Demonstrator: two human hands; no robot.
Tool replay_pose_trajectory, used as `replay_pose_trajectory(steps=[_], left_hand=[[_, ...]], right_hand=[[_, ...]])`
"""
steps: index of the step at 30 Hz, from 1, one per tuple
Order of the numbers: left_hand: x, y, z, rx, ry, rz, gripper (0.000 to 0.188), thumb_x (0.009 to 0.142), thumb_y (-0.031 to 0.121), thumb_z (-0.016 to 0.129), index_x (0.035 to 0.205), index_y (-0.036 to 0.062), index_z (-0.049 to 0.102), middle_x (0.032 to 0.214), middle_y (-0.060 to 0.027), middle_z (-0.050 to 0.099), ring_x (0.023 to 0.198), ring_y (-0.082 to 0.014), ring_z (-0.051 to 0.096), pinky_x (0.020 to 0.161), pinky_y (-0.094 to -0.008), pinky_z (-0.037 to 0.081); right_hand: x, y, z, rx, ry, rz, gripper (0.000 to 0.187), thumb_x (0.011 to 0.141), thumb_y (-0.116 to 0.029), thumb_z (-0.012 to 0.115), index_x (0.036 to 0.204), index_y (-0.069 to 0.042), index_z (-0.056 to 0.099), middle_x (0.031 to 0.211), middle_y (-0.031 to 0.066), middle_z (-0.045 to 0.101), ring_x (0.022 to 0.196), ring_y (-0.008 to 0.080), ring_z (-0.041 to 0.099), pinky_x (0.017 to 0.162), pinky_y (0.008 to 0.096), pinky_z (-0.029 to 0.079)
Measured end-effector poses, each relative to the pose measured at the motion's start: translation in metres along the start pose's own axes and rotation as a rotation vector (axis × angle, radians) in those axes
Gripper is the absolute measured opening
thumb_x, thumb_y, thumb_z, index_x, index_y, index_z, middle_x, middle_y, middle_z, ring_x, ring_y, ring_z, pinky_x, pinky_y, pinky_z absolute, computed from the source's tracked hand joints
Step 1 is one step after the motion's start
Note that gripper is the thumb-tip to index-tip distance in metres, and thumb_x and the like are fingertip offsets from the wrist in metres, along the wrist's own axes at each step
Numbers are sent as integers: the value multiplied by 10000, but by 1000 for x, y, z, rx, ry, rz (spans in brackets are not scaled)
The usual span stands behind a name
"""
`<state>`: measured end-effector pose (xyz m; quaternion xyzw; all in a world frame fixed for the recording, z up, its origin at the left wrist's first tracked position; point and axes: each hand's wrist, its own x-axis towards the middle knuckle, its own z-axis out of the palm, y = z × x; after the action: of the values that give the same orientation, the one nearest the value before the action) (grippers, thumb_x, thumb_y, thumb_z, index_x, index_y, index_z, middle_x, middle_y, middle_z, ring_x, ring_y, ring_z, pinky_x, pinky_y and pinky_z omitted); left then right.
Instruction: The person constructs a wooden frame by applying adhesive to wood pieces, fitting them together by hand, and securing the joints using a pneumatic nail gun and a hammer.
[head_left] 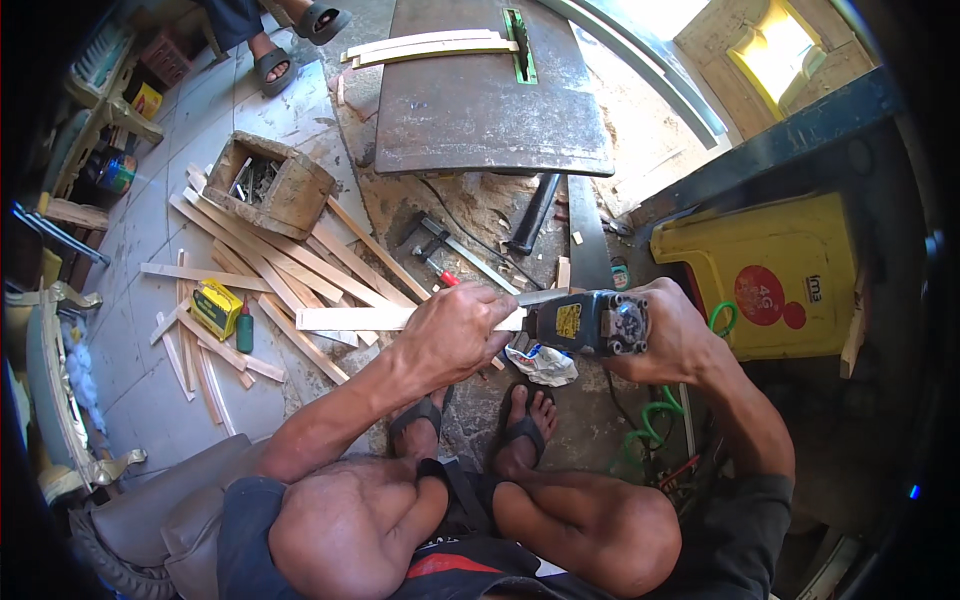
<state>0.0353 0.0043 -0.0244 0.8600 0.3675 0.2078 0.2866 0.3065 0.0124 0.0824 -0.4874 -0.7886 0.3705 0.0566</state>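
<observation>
A pale wooden strip (352, 318) lies crosswise in front of my knees, and my left hand (452, 335) is closed around it near its right end. My right hand (665, 335) grips a black nail gun (575, 322) with a yellow label; the hand wraps behind the tool's round head. The gun's front end is close to the right end of the strip; whether they touch I cannot tell. A green coiled air hose (655, 420) hangs below my right hand. Under the gun, a crumpled white packet (543, 365) rests on the floor by my feet.
Loose wooden strips (290, 265) spread across the left floor, beside a wooden box (268, 185) of metal pieces, a yellow box (215, 308) and a green bottle (244, 330). A clamp (465, 250) lies ahead, before a saw table (480, 120). A yellow panel (760, 270) stands right. Another person's feet (272, 70) show far left.
</observation>
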Motion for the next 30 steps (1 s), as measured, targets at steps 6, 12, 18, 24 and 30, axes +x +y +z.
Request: replay_pose_trajectory(steps=[6,12,18,24,30], left_hand=[[-1,1,1,-5,16,2,367,870,179,795,1179,-5,720,895,-154,708,848,-348,703,794,-445,581],[2,6,-2,-5,-65,-37,366,898,190,759,1213,14,698,945,-156,706,925,-350,704,841,-458,598],[-2,6,-1,-1,-45,-33,355,895,188,765,1197,11,703,939,-150,703,929,-344,706,845,-448,601],[-4,5,0,11,-82,-38,324,892,180,764,1161,6,712,935,-148,701,929,-340,708,854,-441,600],[-7,4,1,11,-9,-10,326,858,166,810,1117,-8,717,903,-158,693,872,-352,703,782,-452,580]], right_hand=[[12,-5,-7,-142,-100,32,331,732,-309,806,933,-46,787,736,224,707,705,421,701,705,476,582],[16,-1,-9,-163,-105,70,350,727,-338,801,788,2,746,698,267,673,696,463,683,681,496,569],[21,-5,-9,-204,-144,105,378,721,-349,801,724,22,725,682,284,654,683,479,675,663,509,562],[20,-11,-8,-236,-135,97,360,722,-334,805,708,17,726,680,286,646,684,482,672,660,507,561],[14,-4,-3,-173,-122,60,341,729,-312,813,828,10,753,739,267,691,697,452,697,674,488,568]])
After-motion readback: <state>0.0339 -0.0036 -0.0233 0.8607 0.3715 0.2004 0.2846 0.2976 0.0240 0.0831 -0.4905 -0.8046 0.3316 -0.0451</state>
